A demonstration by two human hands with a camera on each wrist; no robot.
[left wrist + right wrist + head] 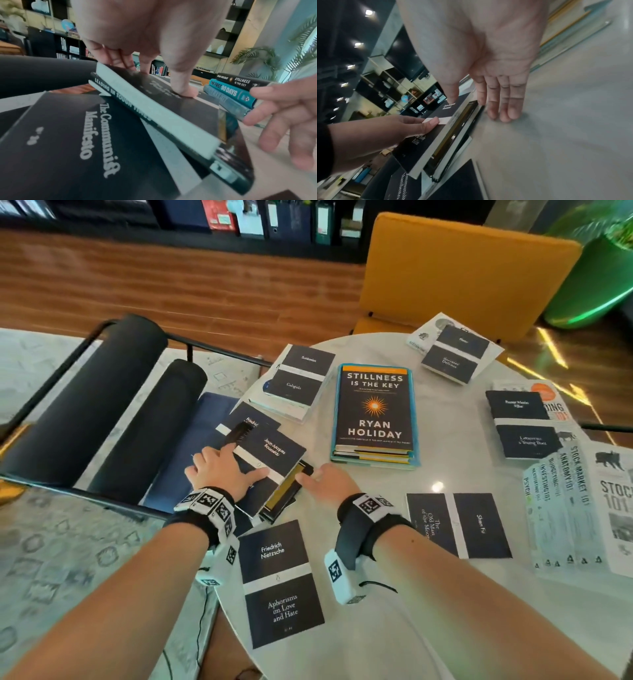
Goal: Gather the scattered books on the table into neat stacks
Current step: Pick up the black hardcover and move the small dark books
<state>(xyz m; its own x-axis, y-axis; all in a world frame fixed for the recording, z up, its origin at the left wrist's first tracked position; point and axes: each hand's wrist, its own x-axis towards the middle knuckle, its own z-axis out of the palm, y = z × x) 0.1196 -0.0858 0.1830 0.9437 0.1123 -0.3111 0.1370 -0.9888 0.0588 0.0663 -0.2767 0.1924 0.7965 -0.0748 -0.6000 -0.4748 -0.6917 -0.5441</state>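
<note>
At the left edge of the round white table (442, 470) lies an uneven pile of books. Its top book is a black Rousseau paperback (274, 451) (180, 108) (426, 139), tilted over a black gold-edged book, Leading in Tough Times (286, 494) (130, 106) (453, 134). The Communist Manifesto (77, 142) (402, 180) sticks out underneath. My left hand (219, 470) (147, 60) (412, 125) rests on the top book, thumb pressed on its cover. My right hand (325, 477) (479, 105) (283, 115) touches the pile's right edge with straight fingers.
A black Nietzsche paperback (281, 583) lies in front of the pile and a Shen Fu one (459, 525) to the right. The Stillness stack (375, 412) stands mid-table. Caligula (301, 378), Plato (452, 357), Rilke (524, 426) and a white 101 set (565, 508) ring it. Black lounge chair (102, 405) left.
</note>
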